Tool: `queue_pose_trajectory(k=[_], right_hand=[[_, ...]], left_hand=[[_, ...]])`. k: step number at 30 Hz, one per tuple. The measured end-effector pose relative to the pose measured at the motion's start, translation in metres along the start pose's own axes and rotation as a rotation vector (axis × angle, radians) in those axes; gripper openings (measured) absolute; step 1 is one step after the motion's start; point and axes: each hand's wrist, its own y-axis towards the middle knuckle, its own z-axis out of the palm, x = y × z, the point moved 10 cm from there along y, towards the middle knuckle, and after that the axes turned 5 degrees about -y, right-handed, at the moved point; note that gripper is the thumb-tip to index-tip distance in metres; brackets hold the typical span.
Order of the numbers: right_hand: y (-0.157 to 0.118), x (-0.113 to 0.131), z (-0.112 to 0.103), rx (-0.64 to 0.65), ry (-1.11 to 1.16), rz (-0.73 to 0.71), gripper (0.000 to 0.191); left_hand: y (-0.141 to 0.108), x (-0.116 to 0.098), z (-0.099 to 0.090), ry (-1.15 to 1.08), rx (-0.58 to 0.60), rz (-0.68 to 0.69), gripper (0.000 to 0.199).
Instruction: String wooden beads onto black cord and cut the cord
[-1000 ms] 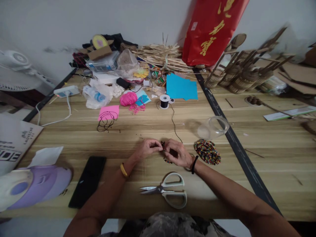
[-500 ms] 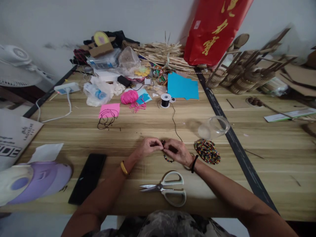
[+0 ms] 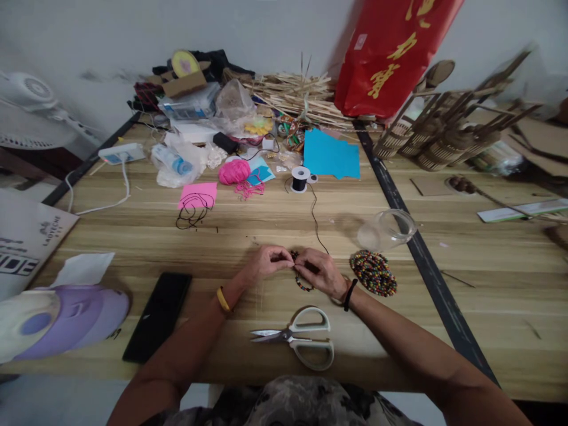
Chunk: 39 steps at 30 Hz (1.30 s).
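Note:
My left hand and my right hand meet at their fingertips, each in a pinch over a short strand of coloured beads. Part of the strand is hidden behind my right fingers, and what exactly lies between the fingertips is too small to tell. A pile of beaded strands rests to the right of my right wrist. Beyond my hands stands a spool of black cord, its loose end running towards my right hand. White-handled scissors lie partly spread on the table nearer to me.
A clear jar lies behind the bead pile. At the left are a black phone and a purple-white device. Pink yarn, blue paper and a pink sheet with black cord lie further back.
The view has shifted slightly. My hands stay nearly where they were, fingertips still together at the bead strand.

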Motion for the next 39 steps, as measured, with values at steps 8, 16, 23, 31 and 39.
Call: queue_pose_trajectory(k=[8,16,23,31,39], right_hand=[[0.000,0.001,-0.002,-0.005,0.010,0.011,0.017],[-0.001,-0.003,0.000,-0.001,-0.009,0.017,0.019],[-0.001,0.001,-0.003,-0.035,-0.020,-0.012,0.017],[-0.002,-0.001,0.000,-0.026,-0.022,-0.007,0.014],[-0.003,-0.005,0.000,-0.034,-0.007,0.008,0.014]], left_hand=[[0.001,-0.003,-0.003,0.027,-0.006,0.029,0.023],[-0.001,-0.005,-0.002,0.100,-0.010,0.021,0.020],[-0.001,-0.010,0.004,0.244,0.012,0.098,0.029],[-0.005,-0.021,0.013,0.330,0.057,0.150,0.029],[-0.006,-0.023,0.013,0.349,0.069,0.167,0.027]])
